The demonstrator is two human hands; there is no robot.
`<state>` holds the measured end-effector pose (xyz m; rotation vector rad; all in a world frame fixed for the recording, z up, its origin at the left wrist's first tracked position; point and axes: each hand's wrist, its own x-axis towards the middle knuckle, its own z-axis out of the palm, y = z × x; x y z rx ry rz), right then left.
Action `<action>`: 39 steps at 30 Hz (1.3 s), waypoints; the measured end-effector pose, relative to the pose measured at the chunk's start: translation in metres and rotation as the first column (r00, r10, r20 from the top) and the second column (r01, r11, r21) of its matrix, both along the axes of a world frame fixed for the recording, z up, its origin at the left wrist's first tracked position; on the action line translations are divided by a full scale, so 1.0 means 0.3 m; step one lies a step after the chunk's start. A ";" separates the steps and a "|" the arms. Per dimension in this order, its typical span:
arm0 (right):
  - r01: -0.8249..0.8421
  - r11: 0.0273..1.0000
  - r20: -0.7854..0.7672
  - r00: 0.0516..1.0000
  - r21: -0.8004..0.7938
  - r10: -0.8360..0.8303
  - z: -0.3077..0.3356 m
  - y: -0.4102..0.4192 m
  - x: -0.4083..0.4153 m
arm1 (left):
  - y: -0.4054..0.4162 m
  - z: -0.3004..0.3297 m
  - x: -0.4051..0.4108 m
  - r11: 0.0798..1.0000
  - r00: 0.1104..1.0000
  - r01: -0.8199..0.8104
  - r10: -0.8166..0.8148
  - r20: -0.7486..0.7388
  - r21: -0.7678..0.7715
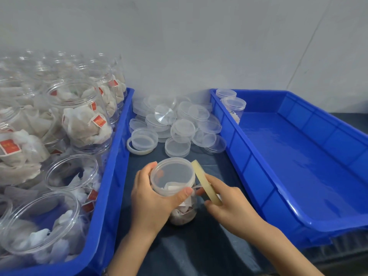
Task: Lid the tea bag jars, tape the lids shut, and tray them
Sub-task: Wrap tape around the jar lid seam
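- The left hand (151,198) is wrapped round a lidded jar (179,198) of tea bags standing on the dark desk (199,251) between two blue trays, thumb pressed near the lid's rim.
- The right hand (229,208) pinches a tape roll (206,182) held on edge just beside the lid (172,176); a thin strip of clear tape appears to run from the roll to the jar under the left thumb.
- Judged step: the lid is on and the taping is under way, not finished.
- Risks: if the thumb lifts before the tape end bonds, the strip may peel off; pulling the roll hard could tip the jar or slide it on the desk; clear tape may fold onto itself and miss the seam.
- To the left, a blue tray (119,156) is crowded with open jars (79,116) of tea bags, some lying tilted on others; a careless reach could topple them.
- Beyond the hands, loose lids (175,124) lie heaped on the desk, with a second tape roll (139,150) beside them.
- To the right, the receiving tray (298,156) holds two finished jars (233,106) in its far corner.
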<state>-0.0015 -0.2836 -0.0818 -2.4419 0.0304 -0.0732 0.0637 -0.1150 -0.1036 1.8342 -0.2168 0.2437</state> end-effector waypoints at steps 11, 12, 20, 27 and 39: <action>0.259 0.852 0.262 0.953 -0.454 -0.150 0.075 -0.102 0.051 | 0.010 0.036 0.008 0.996 0.996 0.094 -0.094 -0.001 0.006; 0.280 0.838 0.252 0.951 -0.469 -0.177 0.082 -0.107 0.070 | 0.012 0.034 0.008 0.994 0.994 0.105 -0.105 0.000 0.020; 0.296 0.863 0.232 0.949 -0.410 -0.215 0.073 -0.101 0.177 | 0.029 0.038 0.000 0.939 0.965 0.214 -0.246 -0.092 -0.268; 0.152 0.889 0.099 0.988 -0.432 -0.121 0.054 -0.047 0.201 | 0.019 0.064 0.012 0.817 0.875 0.400 -0.475 -0.091 -0.416; 0.254 0.816 0.181 0.966 -0.519 -0.186 0.021 0.013 0.132 | 0.022 0.043 0.023 0.971 0.964 0.231 -0.237 -0.120 -0.061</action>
